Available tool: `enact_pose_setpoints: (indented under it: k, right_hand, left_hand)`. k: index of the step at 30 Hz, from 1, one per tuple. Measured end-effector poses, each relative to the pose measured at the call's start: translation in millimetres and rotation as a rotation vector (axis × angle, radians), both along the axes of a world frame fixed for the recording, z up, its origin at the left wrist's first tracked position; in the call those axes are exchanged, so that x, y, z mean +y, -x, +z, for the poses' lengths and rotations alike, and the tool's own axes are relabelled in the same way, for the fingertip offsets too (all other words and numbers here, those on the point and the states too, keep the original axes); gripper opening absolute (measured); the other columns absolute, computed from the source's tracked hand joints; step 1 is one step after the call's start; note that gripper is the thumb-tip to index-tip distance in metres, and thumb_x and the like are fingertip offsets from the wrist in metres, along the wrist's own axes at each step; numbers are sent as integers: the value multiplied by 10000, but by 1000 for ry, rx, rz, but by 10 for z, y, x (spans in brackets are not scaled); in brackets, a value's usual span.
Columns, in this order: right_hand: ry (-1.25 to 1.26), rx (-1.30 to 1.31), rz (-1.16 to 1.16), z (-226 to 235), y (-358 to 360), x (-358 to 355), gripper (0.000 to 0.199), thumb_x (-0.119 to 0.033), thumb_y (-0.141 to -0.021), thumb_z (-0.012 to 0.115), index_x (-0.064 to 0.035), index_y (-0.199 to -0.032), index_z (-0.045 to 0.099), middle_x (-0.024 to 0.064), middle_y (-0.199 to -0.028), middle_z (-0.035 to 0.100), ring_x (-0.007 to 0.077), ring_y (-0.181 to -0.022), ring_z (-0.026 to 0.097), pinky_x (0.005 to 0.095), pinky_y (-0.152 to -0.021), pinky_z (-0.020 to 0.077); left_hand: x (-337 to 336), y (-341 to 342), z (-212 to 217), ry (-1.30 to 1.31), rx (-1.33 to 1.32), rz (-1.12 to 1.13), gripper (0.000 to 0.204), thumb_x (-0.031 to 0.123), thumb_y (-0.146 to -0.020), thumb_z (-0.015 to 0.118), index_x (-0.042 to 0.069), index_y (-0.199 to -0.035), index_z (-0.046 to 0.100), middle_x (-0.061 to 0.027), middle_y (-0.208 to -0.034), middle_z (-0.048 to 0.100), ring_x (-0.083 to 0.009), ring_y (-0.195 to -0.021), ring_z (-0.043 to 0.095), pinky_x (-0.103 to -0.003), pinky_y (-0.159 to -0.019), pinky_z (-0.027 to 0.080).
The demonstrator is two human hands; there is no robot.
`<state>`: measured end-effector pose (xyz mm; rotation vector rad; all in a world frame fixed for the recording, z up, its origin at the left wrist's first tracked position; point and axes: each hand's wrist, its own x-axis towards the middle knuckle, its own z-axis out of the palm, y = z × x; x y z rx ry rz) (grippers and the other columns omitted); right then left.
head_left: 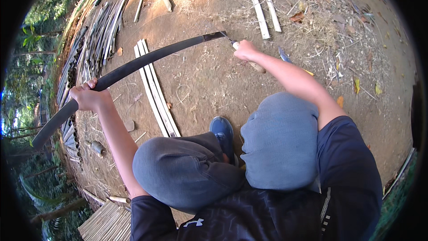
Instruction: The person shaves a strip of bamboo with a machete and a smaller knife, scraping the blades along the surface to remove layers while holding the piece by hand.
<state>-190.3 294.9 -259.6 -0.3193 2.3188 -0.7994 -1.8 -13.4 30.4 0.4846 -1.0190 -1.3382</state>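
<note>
A long dark pole (154,56), which looks like bamboo, lies slantwise across in front of me, its far end up and to the right. My left hand (90,95) is wrapped round it nearer its low left end. My right hand (245,51) is closed on the light wooden handle of a knife (256,66). The knife's thin blade reaches the pole's far end, where a short blackish section shows; whether it cuts in there I cannot tell.
Pale split bamboo strips (155,93) lie on the dirt ahead, with more strips (257,9) farther off. A stack of poles (103,31) stands at the left. A blue-and-yellow thing (284,55) lies beyond my right forearm. My blue shoe (221,129) shows between my knees.
</note>
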Motion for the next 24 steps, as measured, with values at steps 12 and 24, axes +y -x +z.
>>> enact_pose_setpoints:
  k: [12, 24]
  right_hand:
    - [-109, 127, -22, -431, 383, 124, 285, -211, -766, 608, 36, -881, 693, 204, -852, 718, 312, -754, 726, 420, -725, 561]
    - [258, -128, -248, -553, 121, 119, 61, 4, -742, 558, 1, -697, 517, 86, -572, 546, 203, -410, 547, 367, -368, 437]
  left_hand:
    - [116, 69, 0, 28, -1, -42, 296, 129, -870, 460, 145, -654, 259, -4, -573, 252, -153, -464, 323, -330, -518, 397]
    - [14, -166, 37, 51, 88, -315, 428, 313, -983, 499, 114, -627, 366, -18, -513, 342, -180, -376, 407, -357, -394, 406]
